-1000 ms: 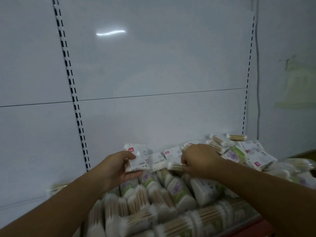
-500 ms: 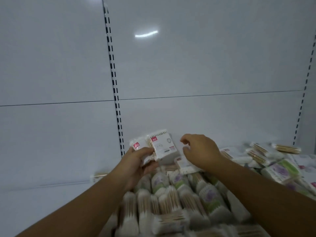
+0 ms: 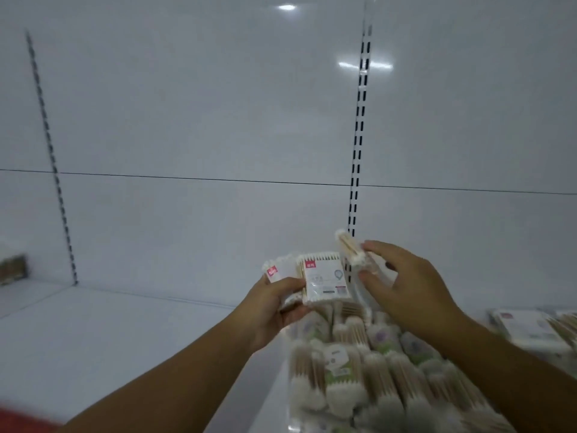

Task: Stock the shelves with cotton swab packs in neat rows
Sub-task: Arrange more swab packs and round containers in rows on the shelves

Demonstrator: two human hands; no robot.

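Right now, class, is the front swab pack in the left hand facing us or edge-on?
Facing us: the front pack in the left hand shows its whole printed face, red tag at the top left.

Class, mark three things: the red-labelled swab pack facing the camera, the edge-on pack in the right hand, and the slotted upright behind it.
red-labelled swab pack (image 3: 324,284): head view, middle of its printed front.
edge-on pack (image 3: 349,249): head view, its wooden sticks.
slotted upright (image 3: 359,135): head view, mid-height of the slots.
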